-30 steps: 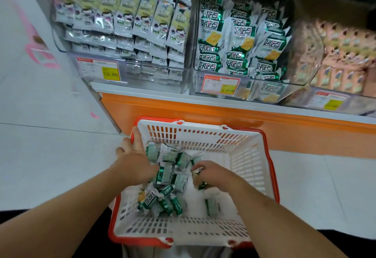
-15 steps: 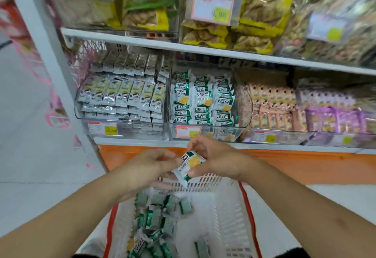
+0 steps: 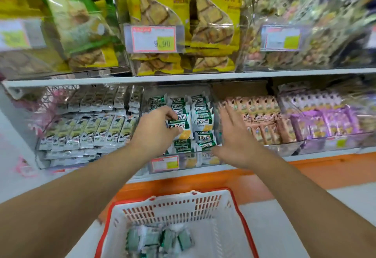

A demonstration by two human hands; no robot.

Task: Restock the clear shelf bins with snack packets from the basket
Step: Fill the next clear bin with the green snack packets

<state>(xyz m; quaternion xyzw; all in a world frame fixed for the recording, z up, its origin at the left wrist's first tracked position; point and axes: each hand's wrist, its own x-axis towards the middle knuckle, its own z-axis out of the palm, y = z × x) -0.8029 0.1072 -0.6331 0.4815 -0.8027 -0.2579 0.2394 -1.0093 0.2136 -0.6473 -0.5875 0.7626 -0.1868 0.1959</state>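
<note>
shop shelf bin, left hand gripping a green packet, right hand spread flat beside it

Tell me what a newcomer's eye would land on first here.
Both hands reach into the middle shelf bin: the left hand grips a green-and-white snack packet at the stack, and the right hand is spread open beside it. Below sits the red-rimmed white basket, with more green packets inside.

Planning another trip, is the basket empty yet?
Not empty: green packets lie in the basket.
</note>
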